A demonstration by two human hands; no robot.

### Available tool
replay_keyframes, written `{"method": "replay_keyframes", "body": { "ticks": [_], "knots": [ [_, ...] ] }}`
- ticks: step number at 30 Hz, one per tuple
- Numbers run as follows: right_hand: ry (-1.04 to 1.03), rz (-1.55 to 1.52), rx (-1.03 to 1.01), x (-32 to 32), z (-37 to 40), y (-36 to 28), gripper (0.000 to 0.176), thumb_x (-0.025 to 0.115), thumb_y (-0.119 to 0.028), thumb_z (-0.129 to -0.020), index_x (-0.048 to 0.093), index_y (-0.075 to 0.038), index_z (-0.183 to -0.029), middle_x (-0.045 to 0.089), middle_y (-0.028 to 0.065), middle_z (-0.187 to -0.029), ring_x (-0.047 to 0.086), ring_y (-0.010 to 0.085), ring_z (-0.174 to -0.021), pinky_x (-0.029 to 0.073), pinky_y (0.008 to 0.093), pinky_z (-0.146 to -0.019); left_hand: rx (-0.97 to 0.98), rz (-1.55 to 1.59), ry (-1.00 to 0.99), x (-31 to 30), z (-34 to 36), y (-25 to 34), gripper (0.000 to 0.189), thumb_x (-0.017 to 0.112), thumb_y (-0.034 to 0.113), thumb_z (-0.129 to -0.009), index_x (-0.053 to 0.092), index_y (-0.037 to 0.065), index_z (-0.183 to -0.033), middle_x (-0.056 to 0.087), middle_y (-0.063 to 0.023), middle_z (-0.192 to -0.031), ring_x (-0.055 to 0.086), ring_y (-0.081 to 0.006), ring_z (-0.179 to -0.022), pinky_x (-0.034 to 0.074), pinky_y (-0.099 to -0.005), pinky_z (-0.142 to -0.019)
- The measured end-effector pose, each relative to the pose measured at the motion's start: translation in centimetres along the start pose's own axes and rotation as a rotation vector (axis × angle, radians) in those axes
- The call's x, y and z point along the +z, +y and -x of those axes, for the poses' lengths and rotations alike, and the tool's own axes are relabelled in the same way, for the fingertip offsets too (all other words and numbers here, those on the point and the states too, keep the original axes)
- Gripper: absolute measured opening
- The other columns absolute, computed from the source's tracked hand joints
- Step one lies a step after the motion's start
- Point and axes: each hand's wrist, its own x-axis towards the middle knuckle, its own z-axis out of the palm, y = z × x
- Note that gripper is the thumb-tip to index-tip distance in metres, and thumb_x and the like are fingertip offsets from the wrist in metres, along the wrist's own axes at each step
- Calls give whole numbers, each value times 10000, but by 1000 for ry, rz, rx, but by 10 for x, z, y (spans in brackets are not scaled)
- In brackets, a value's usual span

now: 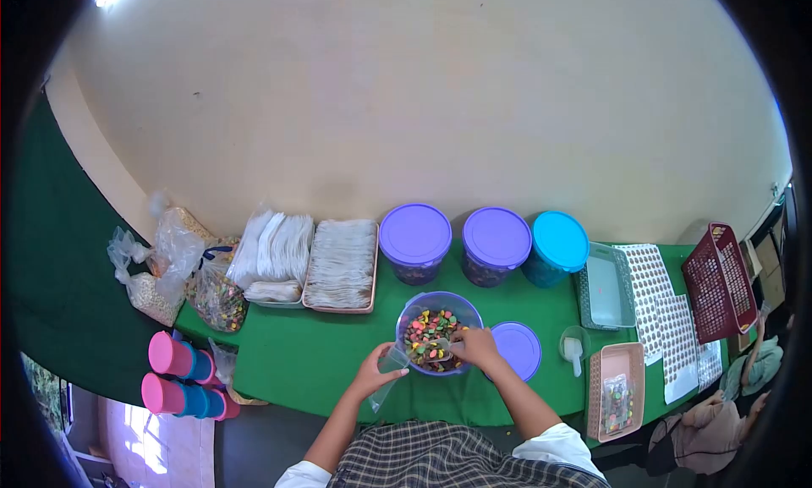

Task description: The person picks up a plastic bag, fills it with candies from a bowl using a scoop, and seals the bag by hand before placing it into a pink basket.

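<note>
Checked cloth is nearest us. R hand has fingers closed round the scoop, over the colourful pieces inside the purple tub; L hand pinches a clear bag by the tub's rim. We'd want scoop level, bag mouth wide & close, min. spillage. Can't tell scoop's load; bag opening's unclear, R fingertips part-hidden.

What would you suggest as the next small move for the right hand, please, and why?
I would probably lift the scoop with the right hand and tip it towards the clear bag, because the scoop sits among the colourful pieces in the open tub, and the left hand holds the bag close beside that tub.
</note>
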Motion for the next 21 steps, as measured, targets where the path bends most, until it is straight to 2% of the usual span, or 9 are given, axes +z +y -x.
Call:
{"method": "replay_keyframes", "body": {
  "ticks": [4,6,9,10,12,21],
  "knots": [
    [27,-198,56,-2,3,16,222,640,-356,-711,710,-180,-828,681,93,-798,641,266,-817,460,382,-774,40,-145,84,2,-7,7,791,821,331,-653,460,40,-1293,501,-156,-1260,469,-268,-1200,387,-397,-1006],
    [22,-475,76,0,4,28,248,649,-338,-702,711,-159,-862,686,129,-839,654,289,-828,489,381,-758,86,-206,104,4,-9,17,774,818,324,-646,473,38,-1277,499,-153,-1254,478,-274,-1186,392,-397,-1000],
    [75,-601,50,1,3,41,289,661,-314,-685,710,-121,-895,688,148,-867,666,300,-823,504,374,-768,207,-326,144,5,-19,23,736,811,303,-634,497,38,-1245,492,-147,-1248,484,-289,-1172,392,-399,-999],
    [82,-602,46,-3,1,45,289,661,-314,-685,710,-121,-895,688,148,-867,666,300,-823,504,374,-768,274,-386,165,5,-23,24,716,807,288,-628,508,40,-1229,487,-144,-1249,481,-298,-1171,388,-400,-1005],
    [33,-642,45,-15,1,49,308,658,-297,-687,707,-92,-911,689,146,-849,667,300,-814,507,374,-771,304,-442,162,6,-30,30,709,805,279,-626,508,40,-1224,488,-142,-1250,472,-307,-1176,379,-405,-1012],
    [96,-520,-23,-92,-8,33,281,649,-285,-697,707,-89,-890,681,138,-789,667,283,-767,517,359,-710,442,-617,130,32,-52,68,751,803,271,-616,465,41,-1245,496,-146,-1231,446,-335,-1183,372,-430,-1008]
  ]
}}
